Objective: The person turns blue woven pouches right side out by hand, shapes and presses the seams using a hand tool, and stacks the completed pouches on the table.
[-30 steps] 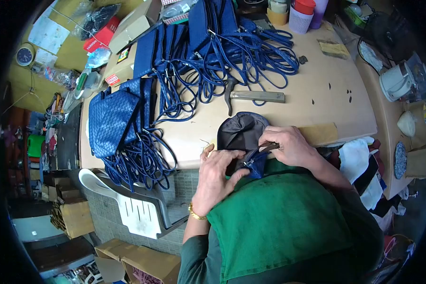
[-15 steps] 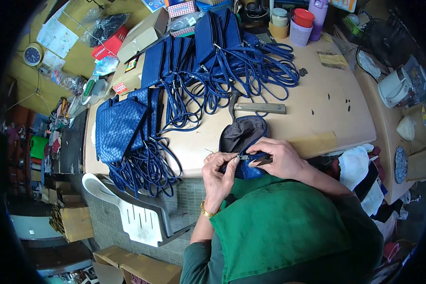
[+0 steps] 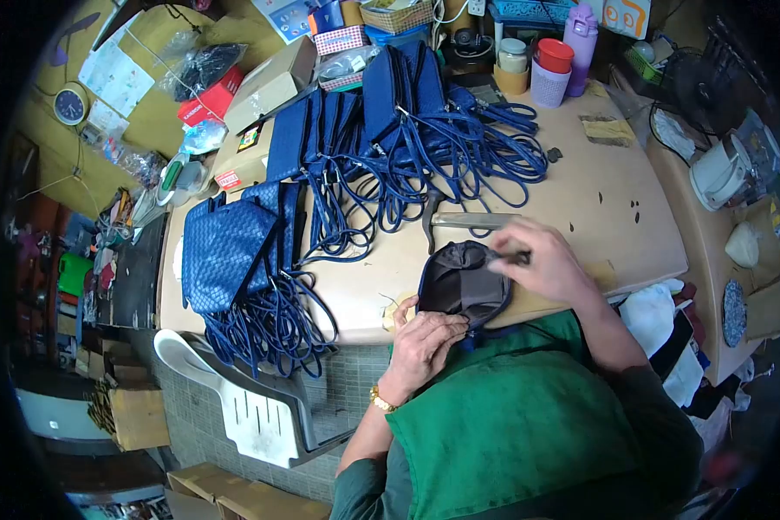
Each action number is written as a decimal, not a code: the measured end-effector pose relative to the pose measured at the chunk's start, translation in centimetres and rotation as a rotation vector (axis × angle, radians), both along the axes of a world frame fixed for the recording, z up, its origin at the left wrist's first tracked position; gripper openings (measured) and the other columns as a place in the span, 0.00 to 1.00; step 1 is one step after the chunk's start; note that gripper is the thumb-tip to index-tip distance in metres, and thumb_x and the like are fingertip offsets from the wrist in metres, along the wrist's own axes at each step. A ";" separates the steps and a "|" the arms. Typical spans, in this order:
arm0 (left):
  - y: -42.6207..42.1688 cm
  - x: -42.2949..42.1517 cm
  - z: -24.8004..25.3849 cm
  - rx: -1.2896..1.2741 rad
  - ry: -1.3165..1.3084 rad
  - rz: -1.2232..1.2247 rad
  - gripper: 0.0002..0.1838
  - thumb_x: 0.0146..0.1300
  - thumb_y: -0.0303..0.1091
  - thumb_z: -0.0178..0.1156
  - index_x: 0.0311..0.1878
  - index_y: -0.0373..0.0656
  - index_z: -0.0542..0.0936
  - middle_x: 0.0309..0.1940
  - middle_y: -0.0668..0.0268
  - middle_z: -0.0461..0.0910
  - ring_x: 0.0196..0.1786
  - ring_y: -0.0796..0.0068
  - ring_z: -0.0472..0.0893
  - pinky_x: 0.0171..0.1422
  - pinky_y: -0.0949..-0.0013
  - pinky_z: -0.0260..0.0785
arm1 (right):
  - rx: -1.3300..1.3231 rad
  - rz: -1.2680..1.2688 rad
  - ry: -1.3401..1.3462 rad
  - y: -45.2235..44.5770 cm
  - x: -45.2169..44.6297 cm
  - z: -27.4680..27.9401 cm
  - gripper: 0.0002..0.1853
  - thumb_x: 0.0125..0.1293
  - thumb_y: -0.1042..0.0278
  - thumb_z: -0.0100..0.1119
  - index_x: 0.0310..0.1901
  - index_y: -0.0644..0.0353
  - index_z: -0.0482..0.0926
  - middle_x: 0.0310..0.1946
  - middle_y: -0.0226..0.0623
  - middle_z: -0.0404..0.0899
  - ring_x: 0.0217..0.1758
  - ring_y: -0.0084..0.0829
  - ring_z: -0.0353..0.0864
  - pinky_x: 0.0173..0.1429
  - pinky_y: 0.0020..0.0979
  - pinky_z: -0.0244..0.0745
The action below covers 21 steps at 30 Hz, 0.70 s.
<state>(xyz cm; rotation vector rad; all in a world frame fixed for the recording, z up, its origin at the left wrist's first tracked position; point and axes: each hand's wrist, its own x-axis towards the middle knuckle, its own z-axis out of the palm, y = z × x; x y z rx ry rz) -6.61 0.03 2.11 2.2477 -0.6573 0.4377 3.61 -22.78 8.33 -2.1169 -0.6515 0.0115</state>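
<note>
A small blue bag (image 3: 464,290) lies at the table's front edge with its mouth open, and its dark lining faces up. My left hand (image 3: 423,345) is closed on the bag's near left rim, thumb toward the opening. My right hand (image 3: 542,262) is raised over the bag's right side, somewhat smeared by motion. Its fingers are closed round a small dark-handled tool (image 3: 518,257) that looks like pliers; the palm hides part of it. Just beyond the bag rests a hammer (image 3: 459,219), its handle running behind my right hand.
Stacked blue bags (image 3: 308,134) with tangled straps (image 3: 425,178) cover the table's back. More woven blue bags (image 3: 230,251) lie at the left, straps hanging over the edge. A white plastic chair (image 3: 256,416) stands below. Cups and a purple bottle (image 3: 581,43) stand at the back right.
My right hand has lifted away from the bag's rim, up and right, with the tool. The bag's mouth now faces up more, and my left hand has shifted lower along its rim.
</note>
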 end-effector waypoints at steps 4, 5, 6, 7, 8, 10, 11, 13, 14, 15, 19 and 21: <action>-0.3 0.4 1.6 0.060 0.061 -0.108 0.08 0.54 0.26 0.63 0.37 0.51 0.83 0.44 0.75 0.84 0.47 0.76 0.80 0.73 0.47 0.47 | -0.075 0.201 -0.140 3.6 3.9 -2.0 0.17 0.50 0.67 0.72 0.41 0.63 0.79 0.38 0.41 0.81 0.43 0.43 0.82 0.49 0.39 0.74; -0.5 0.4 1.9 0.078 0.060 -0.120 0.07 0.54 0.26 0.63 0.36 0.51 0.82 0.44 0.74 0.84 0.48 0.76 0.80 0.75 0.44 0.45 | -0.208 0.328 -0.041 4.1 4.6 -2.1 0.18 0.49 0.66 0.73 0.41 0.62 0.79 0.38 0.42 0.82 0.42 0.45 0.82 0.49 0.40 0.74; -0.3 0.3 2.4 0.082 0.058 -0.118 0.07 0.54 0.26 0.63 0.36 0.51 0.82 0.44 0.74 0.84 0.48 0.76 0.80 0.75 0.44 0.45 | -0.223 0.378 -0.033 5.2 5.1 -2.8 0.17 0.49 0.67 0.71 0.40 0.61 0.78 0.34 0.41 0.81 0.38 0.46 0.82 0.45 0.42 0.74; -0.1 0.1 2.9 0.143 0.046 -0.103 0.08 0.54 0.26 0.64 0.37 0.51 0.82 0.42 0.75 0.84 0.49 0.76 0.81 0.75 0.44 0.44 | -0.221 0.380 -0.038 5.2 5.3 -3.2 0.17 0.49 0.67 0.71 0.40 0.61 0.78 0.34 0.41 0.81 0.38 0.46 0.82 0.45 0.42 0.74; 0.2 0.0 3.4 0.201 0.032 -0.084 0.09 0.53 0.26 0.64 0.37 0.51 0.82 0.40 0.75 0.84 0.49 0.76 0.81 0.75 0.44 0.44 | -0.237 0.305 -0.172 5.4 5.5 -3.4 0.15 0.48 0.70 0.69 0.38 0.60 0.77 0.32 0.39 0.81 0.36 0.46 0.82 0.42 0.42 0.74; 1.6 -0.9 4.8 0.382 0.038 -0.005 0.09 0.54 0.26 0.62 0.38 0.51 0.82 0.38 0.75 0.84 0.50 0.77 0.80 0.75 0.44 0.45 | -0.093 0.102 -0.491 5.8 5.4 -2.7 0.11 0.46 0.77 0.63 0.34 0.58 0.75 0.29 0.35 0.81 0.32 0.44 0.82 0.33 0.40 0.74; 2.3 -1.3 5.4 0.557 0.047 0.073 0.09 0.55 0.26 0.61 0.38 0.50 0.81 0.37 0.75 0.83 0.51 0.77 0.79 0.74 0.43 0.45 | -0.010 0.031 -0.610 5.7 5.1 -2.0 0.13 0.44 0.77 0.64 0.34 0.58 0.76 0.29 0.36 0.80 0.30 0.41 0.82 0.29 0.37 0.72; 2.7 -1.2 6.0 0.704 0.114 0.196 0.12 0.57 0.26 0.57 0.44 0.47 0.79 0.36 0.71 0.81 0.52 0.73 0.77 0.70 0.44 0.50 | 0.120 0.049 -0.743 5.6 3.9 -0.4 0.16 0.42 0.76 0.66 0.37 0.58 0.77 0.27 0.35 0.78 0.26 0.38 0.80 0.27 0.37 0.71; 2.5 -1.0 6.0 0.686 0.154 0.311 0.13 0.58 0.26 0.57 0.47 0.45 0.78 0.37 0.68 0.80 0.53 0.70 0.77 0.69 0.46 0.51 | 0.114 0.097 -0.782 5.6 3.0 0.1 0.19 0.42 0.75 0.67 0.40 0.59 0.78 0.26 0.34 0.77 0.24 0.36 0.78 0.27 0.36 0.71; 2.1 -0.6 6.1 0.668 0.192 0.423 0.14 0.59 0.26 0.57 0.49 0.43 0.77 0.39 0.65 0.80 0.53 0.67 0.76 0.67 0.47 0.53 | 0.109 0.142 -0.820 5.8 2.0 0.3 0.21 0.41 0.74 0.68 0.42 0.59 0.79 0.25 0.34 0.75 0.22 0.35 0.76 0.27 0.35 0.70; 1.9 2.6 3.6 0.165 0.327 0.308 0.18 0.62 0.32 0.57 0.54 0.38 0.75 0.49 0.53 0.78 0.56 0.54 0.75 0.63 0.51 0.61 | 0.205 0.146 -0.754 6.8 -1.1 -1.3 0.29 0.38 0.71 0.68 0.49 0.56 0.79 0.28 0.31 0.71 0.24 0.33 0.75 0.27 0.33 0.72; 0.8 3.8 -0.9 -0.437 0.388 0.378 0.17 0.66 0.34 0.55 0.56 0.38 0.76 0.53 0.55 0.79 0.55 0.55 0.78 0.59 0.55 0.70 | 0.221 0.183 -0.663 6.6 -2.3 -2.0 0.29 0.33 0.72 0.69 0.46 0.55 0.81 0.29 0.30 0.71 0.25 0.32 0.75 0.28 0.34 0.73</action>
